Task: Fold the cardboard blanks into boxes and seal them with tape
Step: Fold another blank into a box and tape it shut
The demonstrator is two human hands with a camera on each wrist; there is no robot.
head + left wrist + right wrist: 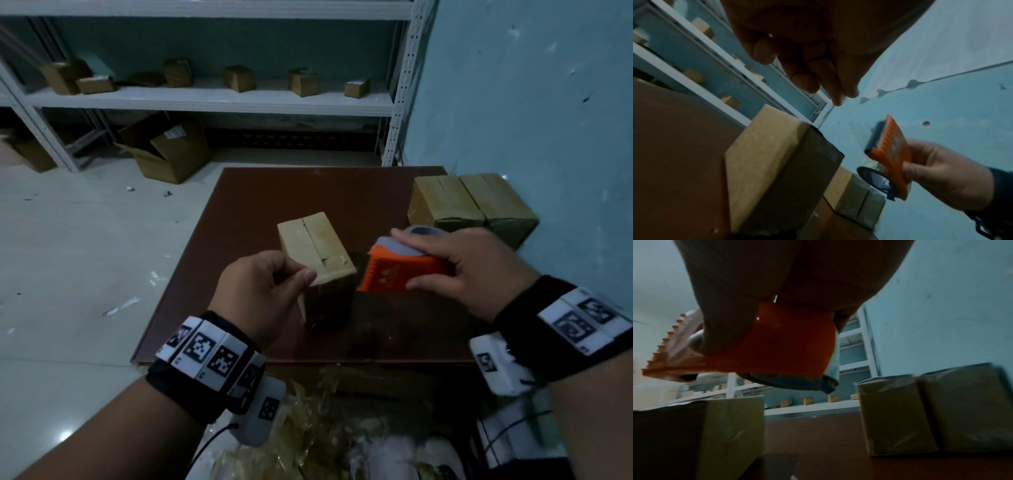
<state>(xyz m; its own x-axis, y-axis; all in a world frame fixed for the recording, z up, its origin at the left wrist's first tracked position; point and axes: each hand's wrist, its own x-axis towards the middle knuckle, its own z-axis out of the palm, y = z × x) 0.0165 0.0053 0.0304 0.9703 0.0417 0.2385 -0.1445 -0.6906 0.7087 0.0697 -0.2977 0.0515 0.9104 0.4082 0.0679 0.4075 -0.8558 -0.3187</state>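
A folded cardboard box (pixel 315 246) stands in the middle of the brown table (pixel 239 205); its top flaps meet in a seam, with a scrap of tape at the near end. My left hand (pixel 291 274) hovers at the box's near left corner with curled fingers (pixel 807 73), thumb against forefinger. Nothing shows between them, and the left wrist view puts a gap between them and the box (pixel 764 154). My right hand (pixel 445 260) grips an orange tape dispenser (pixel 407 274) with a grey roll, just right of the box. Its toothed edge (pixel 663 344) points toward the box (pixel 701 426).
Two taped boxes (pixel 445 202) (pixel 496 205) sit side by side at the table's back right, against the blue wall. A white shelf (pixel 205 96) behind holds several small boxes, and an open carton (pixel 168 150) lies on the floor. Crumpled plastic wrap (pixel 308 428) lies below the table's near edge.
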